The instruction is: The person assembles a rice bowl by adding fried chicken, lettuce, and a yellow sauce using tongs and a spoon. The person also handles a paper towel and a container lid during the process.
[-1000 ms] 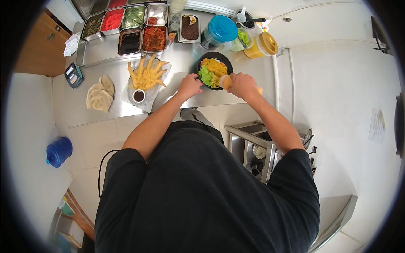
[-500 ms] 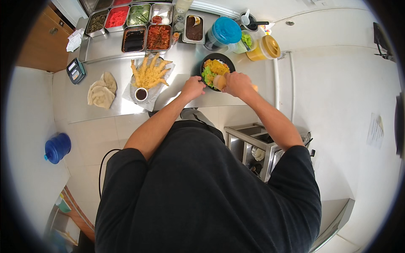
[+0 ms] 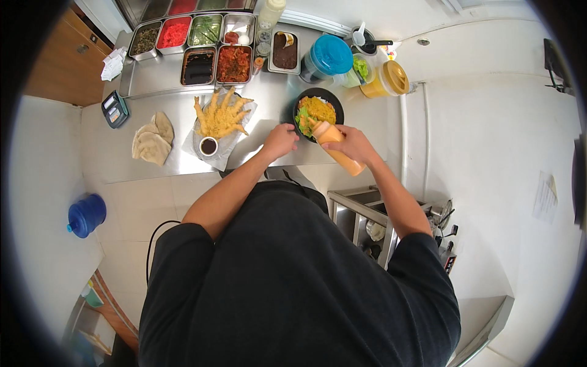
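My right hand (image 3: 353, 147) is wrapped round a squeeze bottle (image 3: 340, 153) of orange sauce. The bottle slants, its nozzle end over the near rim of a black bowl (image 3: 340, 105). In the bowl lie green lettuce (image 3: 303, 120) and a golden-yellow topping (image 3: 319, 109). Beside the bowl's left rim is my left hand (image 3: 281, 140), its fingers slightly apart with nothing seen in them. Left of that hand, fried battered prawns (image 3: 223, 115) rest on a paper-lined plate with a small cup of dark sauce (image 3: 208, 146).
Metal pans of red pickle (image 3: 173, 33), greens and dark sauce stand at the back left. A blue-lidded container (image 3: 333, 54) and a yellow-lidded jug (image 3: 388, 79) stand behind the bowl. On the left lie a folded cloth (image 3: 151, 140) and a card terminal (image 3: 114, 110).
My right hand has drawn the bottle toward me and turned it, so more of its orange body shows. My left hand has come slightly away from the bowl's rim. The view has shifted a little.
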Demonstrator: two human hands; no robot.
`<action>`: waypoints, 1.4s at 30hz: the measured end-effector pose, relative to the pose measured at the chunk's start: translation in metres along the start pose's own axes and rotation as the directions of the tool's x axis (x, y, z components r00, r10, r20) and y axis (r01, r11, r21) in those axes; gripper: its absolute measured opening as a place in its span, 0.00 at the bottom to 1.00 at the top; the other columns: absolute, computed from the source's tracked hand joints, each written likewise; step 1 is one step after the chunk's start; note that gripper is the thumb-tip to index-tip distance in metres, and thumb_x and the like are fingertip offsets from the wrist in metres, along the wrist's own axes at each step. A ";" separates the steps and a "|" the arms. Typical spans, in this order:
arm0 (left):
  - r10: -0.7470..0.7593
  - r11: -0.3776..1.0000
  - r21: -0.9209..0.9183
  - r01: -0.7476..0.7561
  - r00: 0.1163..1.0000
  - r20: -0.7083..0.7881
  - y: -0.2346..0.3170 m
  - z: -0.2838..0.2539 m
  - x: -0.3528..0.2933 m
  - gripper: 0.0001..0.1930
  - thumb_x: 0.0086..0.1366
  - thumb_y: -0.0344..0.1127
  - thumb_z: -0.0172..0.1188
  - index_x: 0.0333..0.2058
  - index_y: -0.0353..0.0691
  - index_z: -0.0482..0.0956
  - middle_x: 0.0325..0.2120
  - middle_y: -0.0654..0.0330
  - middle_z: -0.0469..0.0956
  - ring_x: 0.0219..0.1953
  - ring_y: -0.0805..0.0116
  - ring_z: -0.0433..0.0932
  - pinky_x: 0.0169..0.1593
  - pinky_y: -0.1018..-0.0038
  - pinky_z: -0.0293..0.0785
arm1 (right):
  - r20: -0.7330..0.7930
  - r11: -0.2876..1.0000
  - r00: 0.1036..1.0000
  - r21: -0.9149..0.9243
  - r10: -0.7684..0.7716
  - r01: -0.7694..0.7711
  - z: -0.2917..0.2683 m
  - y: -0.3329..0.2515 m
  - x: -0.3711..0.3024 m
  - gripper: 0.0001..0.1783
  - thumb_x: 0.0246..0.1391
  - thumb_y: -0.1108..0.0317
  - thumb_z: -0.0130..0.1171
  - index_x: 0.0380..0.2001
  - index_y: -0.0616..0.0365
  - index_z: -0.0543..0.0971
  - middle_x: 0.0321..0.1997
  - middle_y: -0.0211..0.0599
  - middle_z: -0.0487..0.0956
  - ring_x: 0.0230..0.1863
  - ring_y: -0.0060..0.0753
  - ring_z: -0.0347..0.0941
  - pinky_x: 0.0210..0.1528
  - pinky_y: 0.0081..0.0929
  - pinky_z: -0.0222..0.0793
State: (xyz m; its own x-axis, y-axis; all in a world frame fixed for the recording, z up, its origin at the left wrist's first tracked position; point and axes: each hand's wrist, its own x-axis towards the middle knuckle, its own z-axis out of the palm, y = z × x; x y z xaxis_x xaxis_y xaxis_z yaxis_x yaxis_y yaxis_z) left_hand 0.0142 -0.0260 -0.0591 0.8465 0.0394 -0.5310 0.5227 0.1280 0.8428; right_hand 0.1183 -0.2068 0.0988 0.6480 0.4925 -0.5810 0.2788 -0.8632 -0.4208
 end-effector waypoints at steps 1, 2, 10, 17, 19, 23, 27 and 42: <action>0.001 1.000 0.019 -0.001 1.000 0.019 -0.002 -0.001 -0.003 0.25 0.68 0.33 0.49 0.61 0.26 0.66 0.41 0.51 0.83 0.30 0.66 0.84 0.29 0.74 0.77 | 0.003 0.983 1.000 0.182 0.021 -0.021 0.000 0.002 -0.004 0.31 0.49 0.52 0.71 0.52 0.59 0.79 0.46 0.41 0.83 0.45 0.34 0.81 0.50 0.33 0.75; 0.004 0.999 0.038 -0.005 0.999 0.033 -0.002 -0.003 -0.005 0.25 0.68 0.33 0.49 0.61 0.27 0.66 0.41 0.51 0.83 0.30 0.66 0.84 0.29 0.74 0.77 | -0.078 0.940 0.996 0.336 -0.035 0.059 -0.004 0.002 -0.006 0.30 0.50 0.54 0.71 0.52 0.60 0.78 0.46 0.39 0.83 0.45 0.32 0.80 0.50 0.32 0.74; 0.116 0.961 0.250 -0.119 0.993 0.029 0.033 -0.011 -0.036 0.20 0.68 0.37 0.54 0.55 0.33 0.74 0.39 0.52 0.83 0.34 0.65 0.84 0.38 0.69 0.77 | -0.655 0.686 0.707 0.386 -0.268 0.617 -0.140 -0.046 0.075 0.32 0.50 0.61 0.72 0.55 0.62 0.72 0.49 0.37 0.80 0.49 0.29 0.77 0.53 0.29 0.73; 0.213 0.931 0.334 -0.146 0.961 -0.175 0.065 -0.024 -0.076 0.19 0.67 0.38 0.55 0.53 0.36 0.75 0.39 0.51 0.84 0.35 0.56 0.83 0.44 0.63 0.77 | -0.639 0.807 0.618 -0.008 -0.458 0.590 -0.198 -0.075 0.280 0.40 0.44 0.52 0.74 0.55 0.62 0.70 0.50 0.47 0.80 0.51 0.44 0.78 0.55 0.37 0.73; 0.190 0.941 0.323 -0.099 0.946 -0.264 0.058 -0.026 -0.100 0.19 0.66 0.38 0.55 0.53 0.37 0.75 0.39 0.51 0.84 0.37 0.53 0.84 0.45 0.62 0.77 | -0.536 0.817 0.696 0.020 -0.478 0.576 -0.189 -0.067 0.334 0.42 0.45 0.52 0.73 0.59 0.60 0.69 0.52 0.49 0.79 0.54 0.46 0.77 0.57 0.38 0.72; 0.040 0.963 0.243 0.120 0.824 -0.566 0.033 -0.014 -0.154 0.20 0.64 0.39 0.55 0.52 0.35 0.76 0.37 0.48 0.83 0.40 0.48 0.82 0.47 0.58 0.77 | -0.248 0.684 0.667 0.022 -0.703 0.729 -0.171 -0.046 0.408 0.37 0.52 0.62 0.69 0.61 0.68 0.67 0.60 0.47 0.75 0.60 0.43 0.71 0.66 0.38 0.64; -0.129 0.976 0.031 0.213 0.693 -0.709 -0.004 0.028 -0.194 0.21 0.66 0.41 0.56 0.53 0.34 0.75 0.40 0.49 0.83 0.43 0.50 0.82 0.49 0.60 0.76 | -0.179 0.636 0.626 0.001 -0.759 0.772 -0.160 -0.026 0.470 0.31 0.48 0.65 0.70 0.54 0.64 0.71 0.52 0.44 0.76 0.51 0.41 0.74 0.56 0.38 0.71; 0.050 0.990 0.018 -0.139 0.230 -0.972 -0.063 0.071 -0.327 0.12 0.65 0.36 0.52 0.38 0.35 0.79 0.31 0.50 0.82 0.36 0.53 0.81 0.41 0.61 0.75 | -0.712 0.333 0.262 0.041 -0.652 0.942 -0.026 -0.196 0.172 0.22 0.61 0.76 0.52 0.59 0.65 0.68 0.49 0.44 0.76 0.49 0.38 0.74 0.53 0.33 0.71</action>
State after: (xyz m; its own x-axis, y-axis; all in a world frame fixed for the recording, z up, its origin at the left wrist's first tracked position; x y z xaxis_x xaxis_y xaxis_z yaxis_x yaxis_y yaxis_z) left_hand -0.2884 -0.1175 0.0674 0.1226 0.9787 -0.1648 0.4015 0.1029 0.9101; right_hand 0.1937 0.0444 0.0998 0.4923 0.6128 0.6181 0.6742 0.1807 -0.7161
